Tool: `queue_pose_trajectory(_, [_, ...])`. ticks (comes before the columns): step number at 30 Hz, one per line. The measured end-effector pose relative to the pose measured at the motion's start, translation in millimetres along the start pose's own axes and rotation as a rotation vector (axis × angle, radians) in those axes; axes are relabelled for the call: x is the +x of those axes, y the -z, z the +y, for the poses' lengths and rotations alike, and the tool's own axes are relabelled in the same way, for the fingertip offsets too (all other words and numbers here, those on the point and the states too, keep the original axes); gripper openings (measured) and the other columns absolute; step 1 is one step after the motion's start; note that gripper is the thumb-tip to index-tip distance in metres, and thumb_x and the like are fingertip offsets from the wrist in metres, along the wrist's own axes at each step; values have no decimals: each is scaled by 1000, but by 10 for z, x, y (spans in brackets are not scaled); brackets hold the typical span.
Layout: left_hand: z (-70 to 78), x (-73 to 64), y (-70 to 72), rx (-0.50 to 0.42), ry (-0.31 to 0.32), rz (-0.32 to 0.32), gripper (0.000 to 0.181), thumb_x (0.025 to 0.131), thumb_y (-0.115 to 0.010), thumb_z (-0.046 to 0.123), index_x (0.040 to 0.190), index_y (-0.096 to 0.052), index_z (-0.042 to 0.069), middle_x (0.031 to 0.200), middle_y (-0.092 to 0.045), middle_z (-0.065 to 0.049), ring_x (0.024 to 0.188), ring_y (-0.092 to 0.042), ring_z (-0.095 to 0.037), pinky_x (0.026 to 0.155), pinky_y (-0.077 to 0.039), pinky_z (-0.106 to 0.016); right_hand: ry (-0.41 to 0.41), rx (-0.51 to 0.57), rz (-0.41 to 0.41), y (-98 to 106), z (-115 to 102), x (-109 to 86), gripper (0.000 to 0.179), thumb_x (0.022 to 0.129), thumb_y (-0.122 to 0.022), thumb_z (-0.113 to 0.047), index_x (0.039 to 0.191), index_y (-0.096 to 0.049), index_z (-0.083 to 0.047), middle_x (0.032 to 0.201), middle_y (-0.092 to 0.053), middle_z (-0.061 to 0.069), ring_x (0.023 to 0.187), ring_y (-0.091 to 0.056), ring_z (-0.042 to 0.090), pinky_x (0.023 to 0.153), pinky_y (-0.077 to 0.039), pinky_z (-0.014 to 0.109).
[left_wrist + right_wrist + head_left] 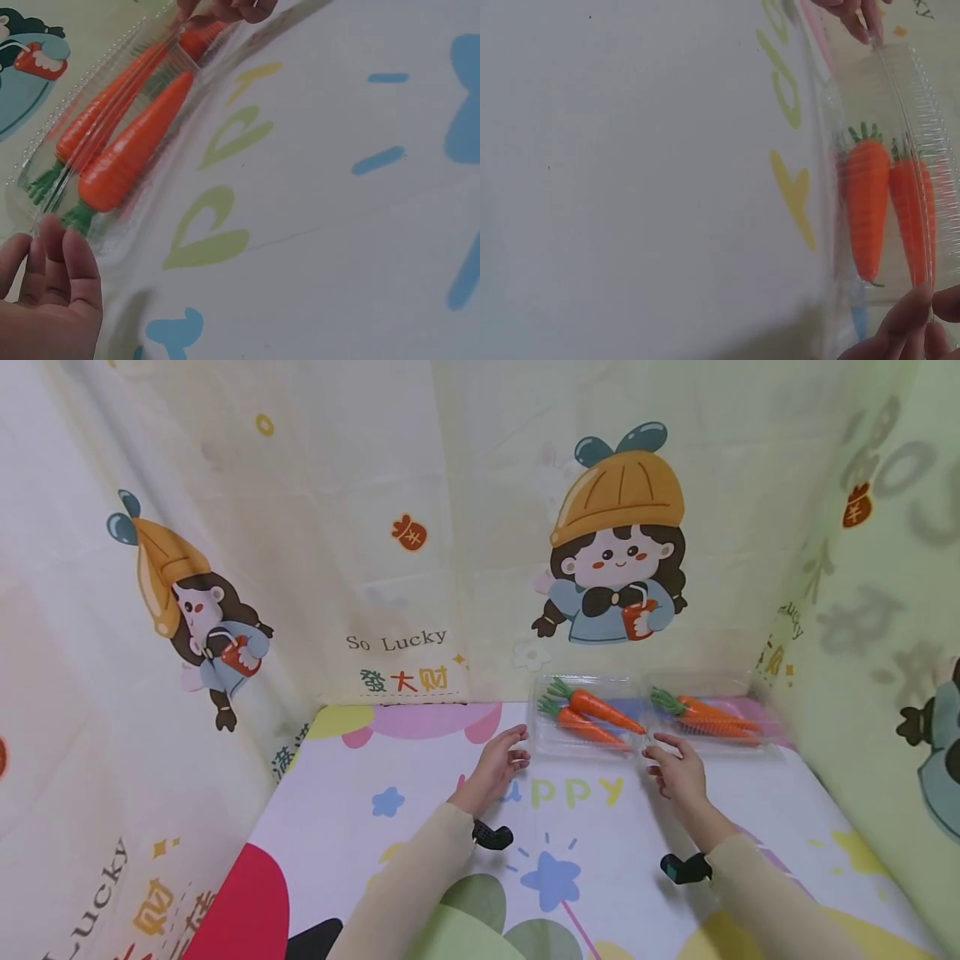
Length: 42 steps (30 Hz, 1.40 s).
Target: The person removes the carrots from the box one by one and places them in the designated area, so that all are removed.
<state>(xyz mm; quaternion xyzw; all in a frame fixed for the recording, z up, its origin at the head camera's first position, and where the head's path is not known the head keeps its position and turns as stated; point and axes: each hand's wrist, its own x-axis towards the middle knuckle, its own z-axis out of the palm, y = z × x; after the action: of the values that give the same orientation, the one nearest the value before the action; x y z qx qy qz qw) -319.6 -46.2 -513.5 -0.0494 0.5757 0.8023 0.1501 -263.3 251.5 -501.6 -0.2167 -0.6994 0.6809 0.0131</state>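
Two orange carrots point(600, 707) with green tops lie side by side in a clear plastic box point(558, 748) at the back of the table. My left hand point(495, 767) is at the box's left front corner, and its fingertips pinch the thin clear edge point(889, 79) in the right wrist view. At the right front corner, my right hand point(678, 774) pinches the other end of that edge between thumb and fingers. The edge runs across in front of the carrots in both wrist views. Whether it belongs to a lid is hard to tell.
A second clear box point(765, 747) holding more carrots point(705, 717) stands to the right, close beside the first. Printed cloth walls point(480, 568) rise behind and at both sides. The white printed tabletop point(450, 752) stretches in front of the boxes.
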Motion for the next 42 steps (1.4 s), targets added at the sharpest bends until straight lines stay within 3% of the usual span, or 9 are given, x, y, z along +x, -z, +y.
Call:
queue_pose_trajectory(4, [-22,-47,7,-6,-13,3,43,108,-45,15,146,-51,-5,127,-58,-12,76,-52,-15,74,-50,-25,2,15,-3,4,17,2,54,101,-57,-19,152,-43,-14,78,-69,-20,61,-63,0,46,-38,19])
queue_pose_trajectory(9, [-52,-116,45,-15,-33,7,42,107,-46,13,143,-49,-8,109,-57,-6,68,-47,-14,68,-44,-25,-12,22,-48,30,45,-10,56,101,-57,-18,154,-40,-11,77,-67,-18,63,-63,1,56,-48,18])
queue_pose_trajectory(17, [-72,-261,153,10,-33,-8,50,105,-47,11,153,-40,1,104,-54,-4,63,-41,-11,62,-37,-23,-19,59,-162,47,83,-85,59,103,-54,-13,156,-31,-2,80,-66,-13,66,-64,2,69,-56,19])
queue_pose_trajectory(25, [-117,-385,278,9,-35,-87,52,104,-46,8,154,-39,-2,96,-49,-2,63,-36,-11,62,-34,-25,-20,38,-229,73,105,-241,56,104,-54,-14,154,-31,-2,87,-65,-8,71,-66,4,74,-57,20])
queue_pose_trajectory(31, [-157,-554,366,42,-27,-87,51,104,-46,9,153,-38,1,93,-47,-2,62,-34,-11,63,-34,-25,-16,21,-302,68,162,-363,54,106,-53,-16,152,-29,-3,96,-62,-2,79,-73,6,78,-59,23])
queue_pose_trajectory(37, [-236,-694,477,70,-73,-65,51,102,-49,6,150,-35,0,80,-42,2,61,-34,-10,62,-34,-24,-7,27,-361,2,242,-457,50,107,-56,-21,145,-30,-3,103,-66,0,87,-77,11,81,-61,24])
queue_pose_trajectory(42, [-313,-770,534,123,-140,-31,48,103,-52,4,148,-35,0,82,-46,2,59,-39,-9,58,-36,-22,18,0,-371,-33,286,-527,55,106,-58,-19,147,-27,1,99,-73,1,88,-78,12,80,-62,25])
